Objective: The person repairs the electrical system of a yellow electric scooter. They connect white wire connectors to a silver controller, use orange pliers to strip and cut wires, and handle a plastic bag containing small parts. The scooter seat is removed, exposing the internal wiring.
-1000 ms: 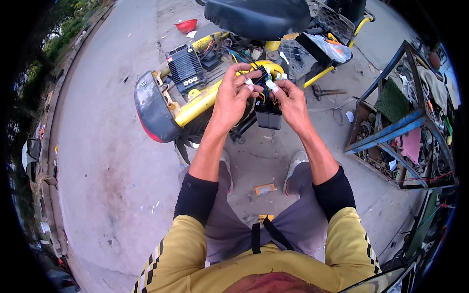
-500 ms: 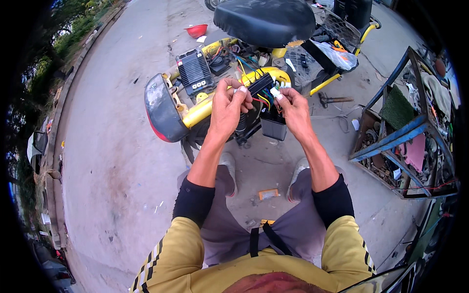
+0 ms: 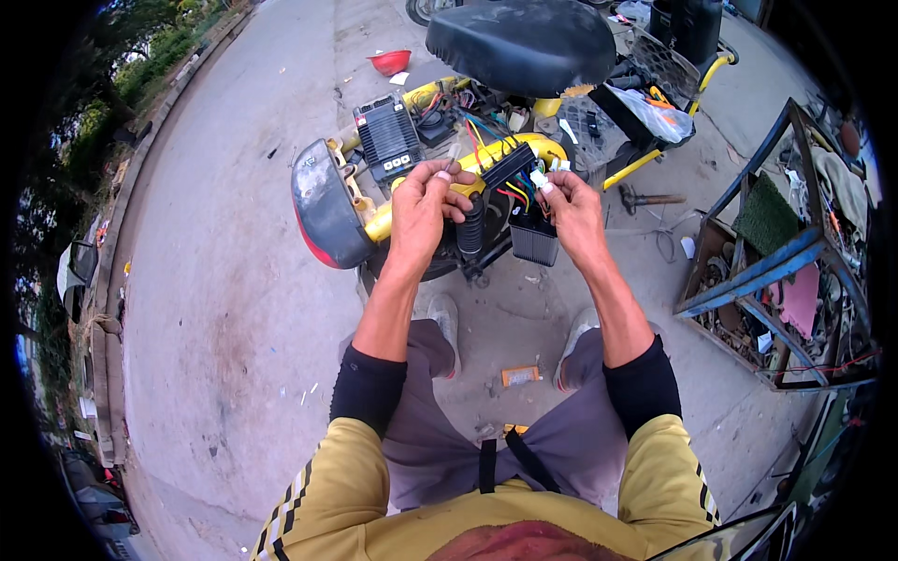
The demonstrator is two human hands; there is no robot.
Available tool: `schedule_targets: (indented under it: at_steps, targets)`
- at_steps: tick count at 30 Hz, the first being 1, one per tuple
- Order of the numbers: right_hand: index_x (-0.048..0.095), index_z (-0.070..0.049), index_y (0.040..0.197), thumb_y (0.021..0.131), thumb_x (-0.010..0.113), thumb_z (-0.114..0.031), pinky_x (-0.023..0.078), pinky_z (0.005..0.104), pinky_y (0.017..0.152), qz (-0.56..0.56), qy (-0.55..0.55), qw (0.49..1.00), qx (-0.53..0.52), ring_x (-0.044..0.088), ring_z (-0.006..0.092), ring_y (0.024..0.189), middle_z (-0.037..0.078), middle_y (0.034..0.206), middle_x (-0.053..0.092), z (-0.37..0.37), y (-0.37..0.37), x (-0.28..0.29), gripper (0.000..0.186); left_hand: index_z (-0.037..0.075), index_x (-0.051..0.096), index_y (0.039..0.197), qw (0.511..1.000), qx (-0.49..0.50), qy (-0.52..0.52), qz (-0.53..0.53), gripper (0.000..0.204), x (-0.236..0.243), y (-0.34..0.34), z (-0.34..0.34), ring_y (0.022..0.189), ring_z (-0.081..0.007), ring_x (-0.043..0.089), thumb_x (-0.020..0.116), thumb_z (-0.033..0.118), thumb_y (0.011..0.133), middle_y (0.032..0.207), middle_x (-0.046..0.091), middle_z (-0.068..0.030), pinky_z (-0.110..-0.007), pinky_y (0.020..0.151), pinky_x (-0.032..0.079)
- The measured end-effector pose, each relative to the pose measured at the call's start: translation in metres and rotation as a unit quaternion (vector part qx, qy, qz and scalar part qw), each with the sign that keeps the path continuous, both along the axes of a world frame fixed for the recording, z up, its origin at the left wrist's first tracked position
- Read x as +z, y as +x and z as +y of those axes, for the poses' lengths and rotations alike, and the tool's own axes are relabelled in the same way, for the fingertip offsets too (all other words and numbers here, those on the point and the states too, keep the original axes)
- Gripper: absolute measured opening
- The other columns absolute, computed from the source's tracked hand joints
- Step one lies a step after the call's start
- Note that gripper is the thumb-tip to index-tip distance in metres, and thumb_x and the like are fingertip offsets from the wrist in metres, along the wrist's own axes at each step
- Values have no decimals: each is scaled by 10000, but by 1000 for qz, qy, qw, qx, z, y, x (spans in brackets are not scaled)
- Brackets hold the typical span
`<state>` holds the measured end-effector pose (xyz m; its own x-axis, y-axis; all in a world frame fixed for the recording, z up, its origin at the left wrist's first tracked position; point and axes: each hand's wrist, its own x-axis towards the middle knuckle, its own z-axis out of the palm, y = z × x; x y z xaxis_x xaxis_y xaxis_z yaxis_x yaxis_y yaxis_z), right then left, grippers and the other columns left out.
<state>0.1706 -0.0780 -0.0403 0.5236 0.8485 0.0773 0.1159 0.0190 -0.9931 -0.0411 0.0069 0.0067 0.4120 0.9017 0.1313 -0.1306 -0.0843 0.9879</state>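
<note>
My left hand (image 3: pixel 419 208) is closed, thumb against the fingers, on a small thin pale piece (image 3: pixel 455 153) whose kind is too small to make out. Across from it, my right hand (image 3: pixel 578 217) pinches a white wire connector (image 3: pixel 540 179) with coloured wires at it. Between the hands lies a black ribbed box (image 3: pixel 506 166) against the yellow frame tube (image 3: pixel 538 143) of an electric scooter. Below the connector hangs another black ribbed box (image 3: pixel 535 247), partly behind wires. A finned controller (image 3: pixel 386 136) rests on the frame beyond my left hand.
The scooter's black seat (image 3: pixel 524 47) is at the far side, its rear fender (image 3: pixel 327 206) at the left. A hammer (image 3: pixel 652 198) lies on the ground at right, near a metal-framed bin (image 3: pixel 739 271) of scrap. A red bowl (image 3: pixel 390 63) sits farther off.
My left hand has moved slightly left, away from the right hand, and the pale piece now shows above its fingertips. The right hand still holds the connector. The view has shifted a little.
</note>
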Motion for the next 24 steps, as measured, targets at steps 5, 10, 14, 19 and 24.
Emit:
schedule_targets:
  at_steps: [5, 10, 14, 19, 24]
  targets:
    - [675, 43, 1096, 1002, 619, -107, 509, 289, 738, 4, 0, 1000, 4, 622, 107, 790, 62, 864, 717, 2, 1, -1, 186, -64, 587, 1327, 1000, 12, -17, -12, 363, 1, 2, 3, 677, -125, 643, 444, 99, 1036, 956, 723, -145, -240, 579, 515]
    - [671, 39, 1089, 1003, 610, -88, 511, 286, 763, 11, 3, 1000, 13, 642, 112, 813, 66, 873, 720, 5, 0, -6, 165, -65, 543, 1411, 998, 7, -56, -32, 462, 0, 6, 4, 593, -123, 593, 417, 84, 992, 825, 666, -104, -246, 524, 475]
    - [677, 32, 1082, 1000, 615, -76, 514, 285, 776, 8, 17, 1000, 22, 654, 113, 824, 67, 879, 722, 8, -1, -8, 148, -53, 493, 1462, 992, -20, -103, -66, 509, 3, 6, 4, 580, -129, 571, 436, 98, 979, 843, 665, -112, -252, 510, 441]
    - [685, 29, 1081, 996, 629, -77, 514, 281, 782, 3, 18, 999, 33, 658, 116, 824, 70, 882, 730, 6, -4, -6, 147, -48, 453, 1490, 985, -89, -125, -80, 547, 9, 10, -2, 610, -136, 578, 446, 106, 965, 921, 689, -144, -252, 527, 441]
    - [693, 29, 1092, 991, 640, -82, 493, 267, 738, 43, 4, 998, 54, 639, 97, 803, 57, 880, 733, 5, -8, -3, 160, -49, 622, 1345, 992, -103, -76, -15, 391, 6, 18, -4, 858, -131, 681, 581, 210, 1055, 1176, 742, -146, -255, 730, 577]
